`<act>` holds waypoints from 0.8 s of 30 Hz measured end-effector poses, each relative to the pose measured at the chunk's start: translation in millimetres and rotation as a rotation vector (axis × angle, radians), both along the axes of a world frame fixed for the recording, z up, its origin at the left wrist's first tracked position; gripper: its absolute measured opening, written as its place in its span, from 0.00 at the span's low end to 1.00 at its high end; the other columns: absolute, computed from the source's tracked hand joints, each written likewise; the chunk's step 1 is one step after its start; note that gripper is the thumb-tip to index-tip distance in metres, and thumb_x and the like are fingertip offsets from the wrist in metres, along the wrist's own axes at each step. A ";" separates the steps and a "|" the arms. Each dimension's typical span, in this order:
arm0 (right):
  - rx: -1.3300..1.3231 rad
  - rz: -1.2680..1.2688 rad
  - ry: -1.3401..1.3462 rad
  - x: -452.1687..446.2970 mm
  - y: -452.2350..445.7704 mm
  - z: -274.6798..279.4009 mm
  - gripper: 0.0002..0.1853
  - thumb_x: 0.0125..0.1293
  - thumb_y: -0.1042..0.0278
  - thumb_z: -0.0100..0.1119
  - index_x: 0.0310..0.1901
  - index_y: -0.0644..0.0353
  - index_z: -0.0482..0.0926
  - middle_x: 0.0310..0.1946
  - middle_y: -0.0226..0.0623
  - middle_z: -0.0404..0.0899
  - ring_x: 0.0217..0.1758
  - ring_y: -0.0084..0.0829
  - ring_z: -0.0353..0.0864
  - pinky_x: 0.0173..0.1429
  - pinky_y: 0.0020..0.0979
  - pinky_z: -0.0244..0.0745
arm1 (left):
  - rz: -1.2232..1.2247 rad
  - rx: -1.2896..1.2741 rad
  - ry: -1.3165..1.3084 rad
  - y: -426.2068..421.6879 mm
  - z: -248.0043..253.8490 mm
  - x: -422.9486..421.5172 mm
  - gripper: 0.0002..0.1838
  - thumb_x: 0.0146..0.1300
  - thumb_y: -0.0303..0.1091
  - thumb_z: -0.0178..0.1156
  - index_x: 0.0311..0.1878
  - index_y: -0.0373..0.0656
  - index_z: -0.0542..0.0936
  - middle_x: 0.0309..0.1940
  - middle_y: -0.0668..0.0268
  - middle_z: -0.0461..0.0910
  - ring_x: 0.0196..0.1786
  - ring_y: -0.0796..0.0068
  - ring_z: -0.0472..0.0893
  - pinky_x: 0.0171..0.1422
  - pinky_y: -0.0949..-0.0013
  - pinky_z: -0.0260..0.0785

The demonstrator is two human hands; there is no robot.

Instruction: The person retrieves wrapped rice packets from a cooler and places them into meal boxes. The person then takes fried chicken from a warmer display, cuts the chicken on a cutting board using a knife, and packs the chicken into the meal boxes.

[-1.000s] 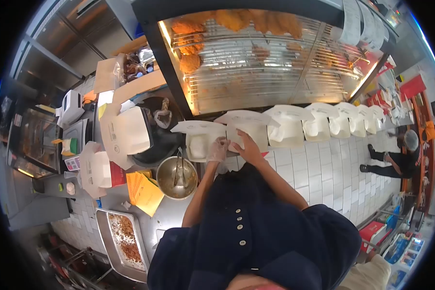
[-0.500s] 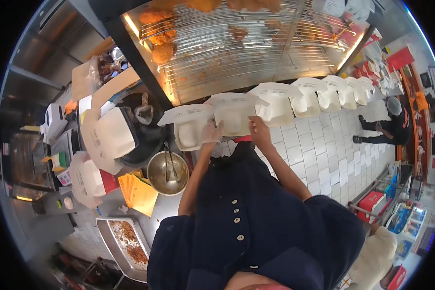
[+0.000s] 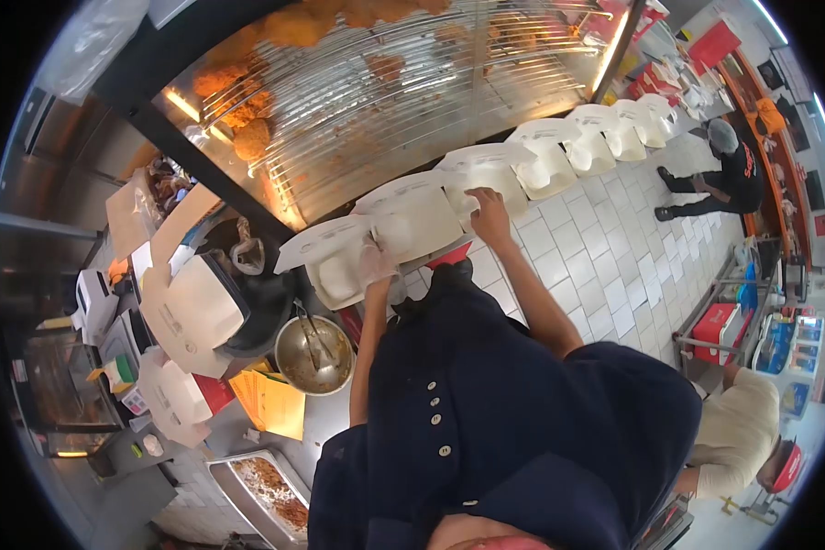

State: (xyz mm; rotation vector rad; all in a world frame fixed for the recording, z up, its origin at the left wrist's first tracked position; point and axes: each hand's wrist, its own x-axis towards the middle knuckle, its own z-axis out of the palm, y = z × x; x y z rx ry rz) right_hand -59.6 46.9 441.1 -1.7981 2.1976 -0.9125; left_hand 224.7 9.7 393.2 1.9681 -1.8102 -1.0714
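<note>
A row of white takeout boxes with raised lids runs along the counter edge. My left hand [image 3: 377, 264], in a clear glove, is at the joint between the nearest box [image 3: 339, 278] and the second box [image 3: 416, 225], its fingers closed on the second box's side wall. A pale rounded mound lies in the nearest box. My bare right hand [image 3: 491, 218] is over the front of the third box [image 3: 511, 186], fingers bent and a little apart, holding nothing that I can see.
Behind the boxes stands a lit warmer [image 3: 367, 119] with fried chicken on racks. A metal bowl [image 3: 314, 356] with tongs, yellow packets [image 3: 273, 403] and a tray of crumbs [image 3: 268, 495] are on my left. Two other people are on the right side.
My right hand has moved from the second box's right side to the third box. My left hand stays by the second box's left side. The camera view has tilted.
</note>
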 end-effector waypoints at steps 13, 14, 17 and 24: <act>0.266 -0.137 0.015 -21.9 -27.5 -29.9 0.31 0.60 0.43 0.69 0.53 0.64 0.82 0.47 0.49 0.84 0.53 0.48 0.83 0.57 0.47 0.78 | 0.068 -0.206 0.016 -6.1 -6.2 -11.0 0.23 0.75 0.48 0.47 0.53 0.32 0.72 0.41 0.36 0.83 0.47 0.34 0.82 0.50 0.41 0.73; 0.309 -0.094 0.031 -24.7 -26.6 -30.5 0.30 0.62 0.42 0.67 0.52 0.63 0.83 0.44 0.47 0.86 0.51 0.47 0.84 0.56 0.46 0.79 | 0.104 -0.170 0.070 -5.9 -5.9 -11.7 0.25 0.75 0.49 0.48 0.53 0.32 0.72 0.42 0.36 0.82 0.48 0.35 0.82 0.51 0.42 0.72; 0.409 -0.025 -0.041 -45.0 -19.6 -24.0 0.28 0.65 0.43 0.64 0.53 0.62 0.83 0.48 0.52 0.83 0.55 0.50 0.82 0.58 0.45 0.78 | 0.081 -0.215 0.201 -3.6 -2.5 -9.1 0.28 0.75 0.52 0.49 0.57 0.30 0.71 0.47 0.35 0.82 0.53 0.35 0.81 0.56 0.43 0.71; 0.267 -0.101 0.011 -53.4 -7.9 -36.4 0.28 0.64 0.41 0.64 0.48 0.63 0.84 0.57 0.54 0.74 0.65 0.51 0.71 0.64 0.45 0.75 | 0.024 -0.144 0.151 -12.5 -26.2 -31.2 0.34 0.75 0.56 0.48 0.63 0.29 0.69 0.53 0.35 0.80 0.57 0.35 0.79 0.61 0.44 0.70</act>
